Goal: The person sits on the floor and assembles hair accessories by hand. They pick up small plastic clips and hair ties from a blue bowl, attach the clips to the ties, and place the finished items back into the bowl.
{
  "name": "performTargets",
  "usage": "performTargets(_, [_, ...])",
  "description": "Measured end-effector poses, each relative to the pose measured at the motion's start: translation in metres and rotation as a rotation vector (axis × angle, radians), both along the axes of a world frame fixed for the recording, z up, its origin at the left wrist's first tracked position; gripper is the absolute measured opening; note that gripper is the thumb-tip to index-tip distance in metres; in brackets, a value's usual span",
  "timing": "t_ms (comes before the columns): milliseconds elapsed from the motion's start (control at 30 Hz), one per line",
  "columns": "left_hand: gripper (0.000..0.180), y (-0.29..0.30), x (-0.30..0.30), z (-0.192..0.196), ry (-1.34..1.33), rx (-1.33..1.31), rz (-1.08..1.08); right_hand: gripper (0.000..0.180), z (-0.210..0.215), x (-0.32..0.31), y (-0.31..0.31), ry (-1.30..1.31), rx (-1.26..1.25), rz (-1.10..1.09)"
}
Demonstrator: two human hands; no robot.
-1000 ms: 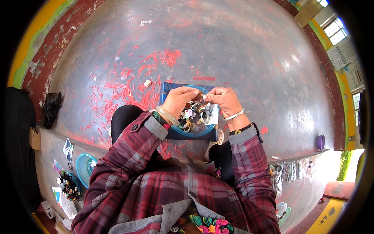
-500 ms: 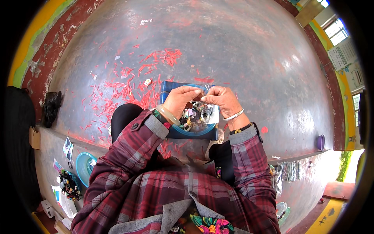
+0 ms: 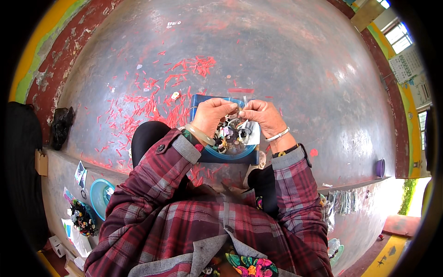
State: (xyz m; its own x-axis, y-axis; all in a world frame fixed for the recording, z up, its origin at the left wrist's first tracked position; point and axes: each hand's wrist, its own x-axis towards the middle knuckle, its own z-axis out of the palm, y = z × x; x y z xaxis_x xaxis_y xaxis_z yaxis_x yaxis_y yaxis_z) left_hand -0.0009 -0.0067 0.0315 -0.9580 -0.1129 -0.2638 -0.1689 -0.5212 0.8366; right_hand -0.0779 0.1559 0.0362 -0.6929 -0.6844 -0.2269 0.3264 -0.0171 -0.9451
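Note:
My left hand (image 3: 213, 116) and my right hand (image 3: 264, 118) meet above a round blue basin (image 3: 247, 153), thumbs and fingers pinched close together. A small clear plastic bag (image 3: 245, 98) with a red strip along its far edge shows just beyond the fingertips. Its near end meets my right fingers. Whatever lies in my left pinch is too small to make out. Beneath my hands, the basin holds many small hair ties (image 3: 224, 134) in black, white and mixed colours. A white piece (image 3: 252, 134), perhaps card or plastic, lies at its right side, below my right hand.
Under the basin is a dark blue stand (image 3: 198, 100). Red strips (image 3: 152, 108) litter the floor ahead and left. A second blue basin (image 3: 98, 198) and a dark pile of hair ties (image 3: 82, 219) sit at left. Clear packets (image 3: 344, 202) and a purple cup (image 3: 380, 168) are at right.
The clear bag's red strip has moved slightly farther away and now lies straighter. Both hands stay over the basin with their fingers shifted a little.

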Motion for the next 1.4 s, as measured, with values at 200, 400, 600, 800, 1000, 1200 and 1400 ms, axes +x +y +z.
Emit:
performTargets(200, [0.006, 0.001, 0.000, 0.003, 0.018, 0.006, 0.046, 0.013, 0.003, 0.002, -0.001, -0.048, -0.013, -0.002])
performTargets(400, [0.008, 0.000, -0.003, -0.004, 0.033, -0.017, 0.102, 0.014, 0.004, 0.003, -0.001, -0.052, -0.023, -0.001])
performTargets(600, [0.010, -0.001, -0.002, -0.002, 0.027, -0.005, 0.125, 0.013, 0.003, 0.004, -0.001, -0.129, -0.065, -0.028])
performTargets(800, [0.010, 0.003, -0.004, -0.001, -0.007, -0.023, 0.134, 0.014, -0.002, 0.003, -0.002, 0.121, 0.042, -0.139])
performTargets(1000, [0.019, 0.005, -0.004, -0.015, -0.009, -0.052, 0.070, 0.013, 0.000, 0.010, -0.007, 0.840, 0.555, -0.375])
performTargets(1200, [0.028, 0.024, 0.000, -0.015, 0.070, 0.086, -0.023, 0.010, 0.013, 0.020, -0.015, 1.583, 0.793, -0.399])
performTargets(1400, [0.027, 0.021, -0.002, -0.026, 0.113, 0.102, -0.028, 0.008, 0.013, 0.034, -0.022, 1.691, 0.856, -0.237])
